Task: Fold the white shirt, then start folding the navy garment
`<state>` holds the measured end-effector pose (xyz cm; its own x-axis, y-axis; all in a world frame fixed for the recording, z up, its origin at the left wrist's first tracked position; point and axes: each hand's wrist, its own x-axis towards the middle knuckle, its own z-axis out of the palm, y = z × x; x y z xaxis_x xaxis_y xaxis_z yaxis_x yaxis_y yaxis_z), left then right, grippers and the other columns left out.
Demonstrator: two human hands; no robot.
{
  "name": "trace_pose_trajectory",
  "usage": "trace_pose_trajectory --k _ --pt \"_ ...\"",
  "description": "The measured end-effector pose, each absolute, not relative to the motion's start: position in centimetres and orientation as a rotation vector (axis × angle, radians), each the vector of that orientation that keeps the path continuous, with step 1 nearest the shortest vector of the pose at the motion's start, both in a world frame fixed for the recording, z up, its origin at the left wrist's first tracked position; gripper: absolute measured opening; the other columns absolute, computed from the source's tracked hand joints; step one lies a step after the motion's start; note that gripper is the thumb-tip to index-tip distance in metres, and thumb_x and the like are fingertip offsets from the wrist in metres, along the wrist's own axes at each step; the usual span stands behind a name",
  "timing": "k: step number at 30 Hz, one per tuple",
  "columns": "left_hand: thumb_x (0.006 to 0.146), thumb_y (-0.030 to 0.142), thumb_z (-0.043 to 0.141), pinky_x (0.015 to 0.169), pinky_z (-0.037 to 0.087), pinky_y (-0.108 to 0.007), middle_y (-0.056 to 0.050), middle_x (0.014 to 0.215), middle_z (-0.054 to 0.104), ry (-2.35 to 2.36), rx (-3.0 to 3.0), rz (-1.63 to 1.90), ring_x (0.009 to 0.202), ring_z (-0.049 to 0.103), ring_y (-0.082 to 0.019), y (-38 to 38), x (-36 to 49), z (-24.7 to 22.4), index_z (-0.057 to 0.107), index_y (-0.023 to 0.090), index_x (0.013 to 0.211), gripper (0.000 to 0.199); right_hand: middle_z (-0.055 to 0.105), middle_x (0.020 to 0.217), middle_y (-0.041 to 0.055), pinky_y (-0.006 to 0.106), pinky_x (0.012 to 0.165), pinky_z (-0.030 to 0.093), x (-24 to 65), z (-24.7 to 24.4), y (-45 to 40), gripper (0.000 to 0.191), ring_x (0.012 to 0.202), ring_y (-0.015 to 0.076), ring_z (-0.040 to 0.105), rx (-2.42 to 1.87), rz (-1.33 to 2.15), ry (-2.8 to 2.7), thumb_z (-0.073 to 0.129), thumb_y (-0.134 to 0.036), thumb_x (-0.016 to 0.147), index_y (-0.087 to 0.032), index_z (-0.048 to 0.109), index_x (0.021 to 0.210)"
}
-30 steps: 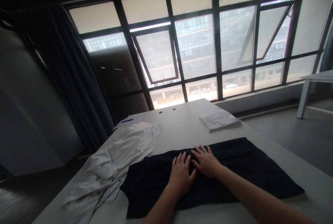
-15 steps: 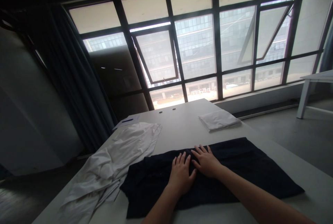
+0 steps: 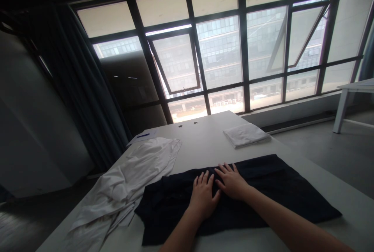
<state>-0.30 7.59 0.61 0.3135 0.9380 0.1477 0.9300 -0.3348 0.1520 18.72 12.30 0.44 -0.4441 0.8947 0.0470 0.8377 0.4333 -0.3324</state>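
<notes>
A dark navy garment (image 3: pixel 271 193) lies spread flat on the white table (image 3: pixel 201 135), its cloth in folds near my hands. My left hand (image 3: pixel 203 197) rests palm down on it with the fingers apart. My right hand (image 3: pixel 230 181) lies flat on the same cloth, its fingertips close to my left hand. Neither hand grips the fabric. To the left of the navy cloth lies a crumpled white garment (image 3: pixel 125 181), partly hanging past the table's left edge. A folded white cloth (image 3: pixel 246 135) sits farther back on the table.
A sheet of paper with a blue mark (image 3: pixel 143 136) lies at the table's far left corner. Two small holes (image 3: pixel 187 124) pierce the far end. A white side table (image 3: pixel 356 88) stands at the right, with a large window behind and a dark curtain (image 3: pixel 87 88) at the left.
</notes>
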Motion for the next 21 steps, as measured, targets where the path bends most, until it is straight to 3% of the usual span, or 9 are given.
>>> trace_pose_trajectory --k 21 --pt "0.099 0.064 0.039 0.124 0.019 -0.051 -0.008 0.165 0.035 1.792 2.523 0.317 0.152 0.028 -0.031 7.64 -0.26 0.49 0.043 0.026 0.156 0.069 0.031 0.167 0.0133 0.064 0.121 0.004 18.77 0.16 12.46 0.069 0.155 0.0385 0.019 -1.516 0.376 -2.471 0.031 -0.061 0.099 -0.025 0.041 0.157"
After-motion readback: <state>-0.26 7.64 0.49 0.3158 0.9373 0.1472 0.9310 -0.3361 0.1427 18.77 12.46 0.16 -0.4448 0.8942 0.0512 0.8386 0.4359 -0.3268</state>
